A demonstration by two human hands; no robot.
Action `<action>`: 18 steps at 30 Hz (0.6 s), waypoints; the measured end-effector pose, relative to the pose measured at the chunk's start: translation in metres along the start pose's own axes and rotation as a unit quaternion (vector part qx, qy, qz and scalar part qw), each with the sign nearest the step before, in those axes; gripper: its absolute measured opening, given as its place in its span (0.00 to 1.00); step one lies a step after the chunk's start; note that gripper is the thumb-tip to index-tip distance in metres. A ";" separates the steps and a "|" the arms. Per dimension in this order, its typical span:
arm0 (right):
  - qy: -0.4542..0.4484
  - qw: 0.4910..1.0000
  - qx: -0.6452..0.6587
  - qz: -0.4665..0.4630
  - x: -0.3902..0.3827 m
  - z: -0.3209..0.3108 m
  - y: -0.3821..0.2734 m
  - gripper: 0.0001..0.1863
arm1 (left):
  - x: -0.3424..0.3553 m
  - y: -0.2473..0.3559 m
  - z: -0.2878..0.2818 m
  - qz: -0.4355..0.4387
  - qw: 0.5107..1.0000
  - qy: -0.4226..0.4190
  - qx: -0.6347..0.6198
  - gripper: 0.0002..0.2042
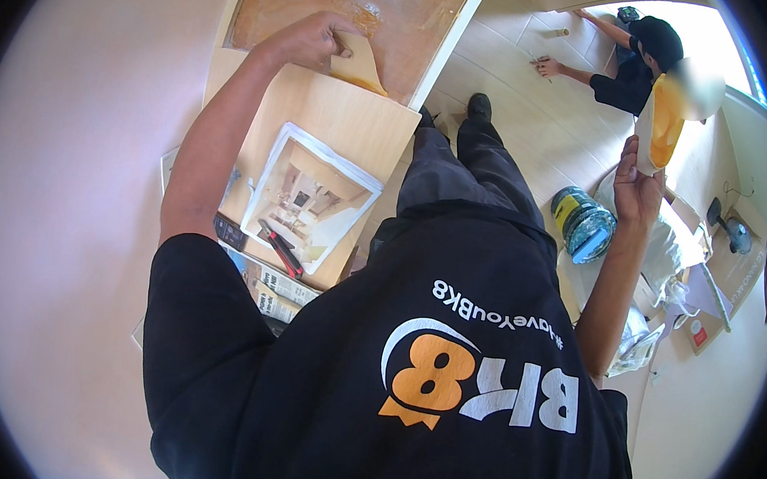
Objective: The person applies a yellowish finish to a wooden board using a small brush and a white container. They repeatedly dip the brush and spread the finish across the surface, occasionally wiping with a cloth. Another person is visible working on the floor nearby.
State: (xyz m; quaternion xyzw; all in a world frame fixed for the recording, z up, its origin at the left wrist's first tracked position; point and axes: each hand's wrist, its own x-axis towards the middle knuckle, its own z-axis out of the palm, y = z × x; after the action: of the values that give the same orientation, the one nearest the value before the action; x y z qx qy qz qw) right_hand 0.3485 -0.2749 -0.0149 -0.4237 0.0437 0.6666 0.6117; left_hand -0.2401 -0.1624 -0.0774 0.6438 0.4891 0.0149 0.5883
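My left hand (312,40) is closed on a thin tan spreader (360,61), a flat piece with amber glue along its lower edge. It is held over a brown panel (283,9) smeared with a shiny amber coating. Off to the right, my right hand (638,187) grips a white, open-topped container (644,143) from below. Yellow-orange glue (667,125) coats its inside. The container is raised well above the floor, apart from the panel.
On a light wood surface (234,99) lie a printed room picture (311,196), a red-and-black utility knife (281,249), a dark phone (229,231) and newspaper (266,287). A paint-stained bucket (585,224) stands right, near bags and cardboard (742,270). Another person (625,92) crouches on the tiles.
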 end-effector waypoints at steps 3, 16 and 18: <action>0.036 0.999 -0.011 -0.013 -0.002 0.001 0.002 0.21 | -0.002 -0.003 -0.009 0.024 0.999 -0.010 0.018 0.19; -0.002 0.997 -0.072 -0.005 0.002 0.032 0.022 0.17 | -0.077 -0.015 -0.085 -0.122 0.965 0.224 -0.055 0.14; 0.015 0.996 -0.087 -0.021 0.003 0.041 0.022 0.17 | -0.087 -0.016 -0.074 -0.086 0.948 0.282 -0.121 0.16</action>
State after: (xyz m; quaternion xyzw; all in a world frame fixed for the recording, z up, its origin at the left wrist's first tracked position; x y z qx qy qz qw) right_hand 0.3086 -0.2546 -0.0004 -0.4859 -0.0139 0.6486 0.5857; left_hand -0.3391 -0.1661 -0.0181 0.4924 0.6832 0.2042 0.4991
